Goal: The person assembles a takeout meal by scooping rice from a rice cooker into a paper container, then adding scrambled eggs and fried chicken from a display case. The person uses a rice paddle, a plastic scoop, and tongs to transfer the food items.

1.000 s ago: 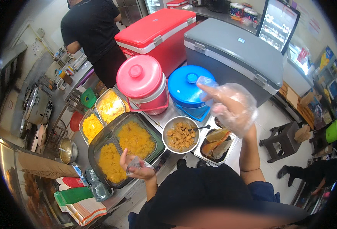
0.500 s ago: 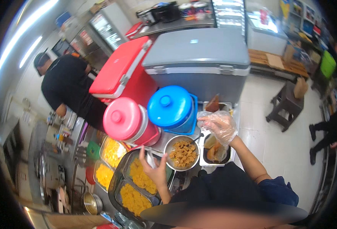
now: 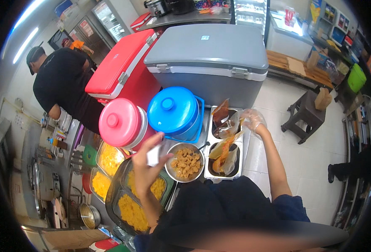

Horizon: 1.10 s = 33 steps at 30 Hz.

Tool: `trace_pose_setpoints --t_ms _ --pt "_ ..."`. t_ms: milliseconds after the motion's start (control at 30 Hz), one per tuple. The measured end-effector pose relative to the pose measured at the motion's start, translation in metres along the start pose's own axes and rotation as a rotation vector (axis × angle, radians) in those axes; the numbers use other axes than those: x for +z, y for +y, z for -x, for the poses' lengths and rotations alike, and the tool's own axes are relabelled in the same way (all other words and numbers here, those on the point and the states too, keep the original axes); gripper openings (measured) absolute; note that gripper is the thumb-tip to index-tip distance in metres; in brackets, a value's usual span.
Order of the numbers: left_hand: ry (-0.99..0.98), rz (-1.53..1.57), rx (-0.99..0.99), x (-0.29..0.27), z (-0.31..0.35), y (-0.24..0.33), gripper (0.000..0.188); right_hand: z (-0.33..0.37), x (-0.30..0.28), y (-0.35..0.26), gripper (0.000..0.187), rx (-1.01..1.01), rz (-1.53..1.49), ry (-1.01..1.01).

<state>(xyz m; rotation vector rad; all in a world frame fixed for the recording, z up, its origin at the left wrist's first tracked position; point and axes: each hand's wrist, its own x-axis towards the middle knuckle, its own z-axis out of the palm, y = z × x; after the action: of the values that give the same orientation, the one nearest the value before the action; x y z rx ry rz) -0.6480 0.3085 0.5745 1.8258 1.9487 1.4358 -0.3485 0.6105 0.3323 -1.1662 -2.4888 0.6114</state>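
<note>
My left hand (image 3: 146, 161) is raised over the black tray (image 3: 110, 197), with a small white flat piece (image 3: 153, 156) between thumb and fingers; its kind is unclear. My right hand (image 3: 253, 120), in a loose clear plastic glove, is beside the far steel pan (image 3: 209, 130). Its fingers are drawn together against clear plastic; what they pinch is hard to make out. A clear bag with brown sauce (image 3: 228, 128) lies in that pan. In the near steel pan (image 3: 235, 175), an orange-yellow sauce bag (image 3: 224, 153) stands up. Between my hands sits a metal bowl of brown meat chunks (image 3: 187, 163).
Beyond are a pink drum (image 3: 117, 122), a blue drum (image 3: 173, 111), a red cooler (image 3: 120, 63) and a grey cooler (image 3: 206, 50). Containers of yellow food (image 3: 110, 159) stand left. A co-worker in black (image 3: 65, 84) bends at the left counter. A dark stool (image 3: 305, 115) stands right.
My left hand has risen and moved left with the white piece. My right hand has moved up off the near pan to the far pan's side; the near bag now stands taller. The view has shifted.
</note>
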Motion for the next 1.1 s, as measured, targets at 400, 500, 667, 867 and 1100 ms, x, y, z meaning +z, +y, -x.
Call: trace_pose_setpoints --t_ms 400,500,667,867,1100 --pt "0.153 0.099 -0.541 -0.005 0.102 -0.029 0.044 -0.037 -0.018 -0.052 0.016 -0.03 -0.508 -0.112" --pt "0.203 0.167 -0.61 -0.006 0.107 -0.034 0.04 -0.04 -0.037 -0.067 0.02 0.031 -0.552 -0.054" --pt "0.192 0.209 -0.678 -0.002 0.099 -0.037 0.037 -0.041 -0.122 -0.108 0.022 -0.141 -0.645 0.136" --pt "0.122 0.161 -0.549 0.021 0.095 -0.053 0.03 -0.021 -0.094 -0.11 0.016 0.049 -0.918 0.288" --pt "-0.252 0.091 -0.289 0.14 0.082 -0.124 0.036 -0.013 -0.056 -0.076 0.025 0.004 -0.408 0.326"
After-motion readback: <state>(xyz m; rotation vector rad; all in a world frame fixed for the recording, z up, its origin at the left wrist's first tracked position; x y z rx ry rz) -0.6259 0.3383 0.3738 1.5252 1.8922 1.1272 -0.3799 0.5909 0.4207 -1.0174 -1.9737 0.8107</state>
